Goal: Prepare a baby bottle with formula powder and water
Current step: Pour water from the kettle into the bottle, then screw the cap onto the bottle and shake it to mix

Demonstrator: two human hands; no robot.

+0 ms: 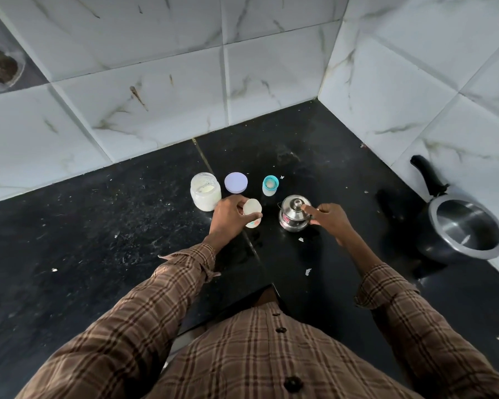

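My left hand (228, 218) grips a small white baby bottle (253, 216) with a coloured print, tilted just above the black counter (98, 240). Right of it stands a small steel pot (293, 218) with its lid on. My right hand (327, 218) holds the pot: the index finger lies on the lid by the knob and the thumb presses its side. Behind, an open glass jar of white formula powder (205, 192) stands beside its round lilac lid (236, 182). A teal bottle collar with its nipple (270, 185) stands further right.
A dark pressure cooker without lid (470, 230), its black handle pointing back, sits at the right by the tiled wall (415, 82). White marble-look tiles close off the corner behind. Small white flecks lie scattered on the counter. The counter's front edge runs near my body.
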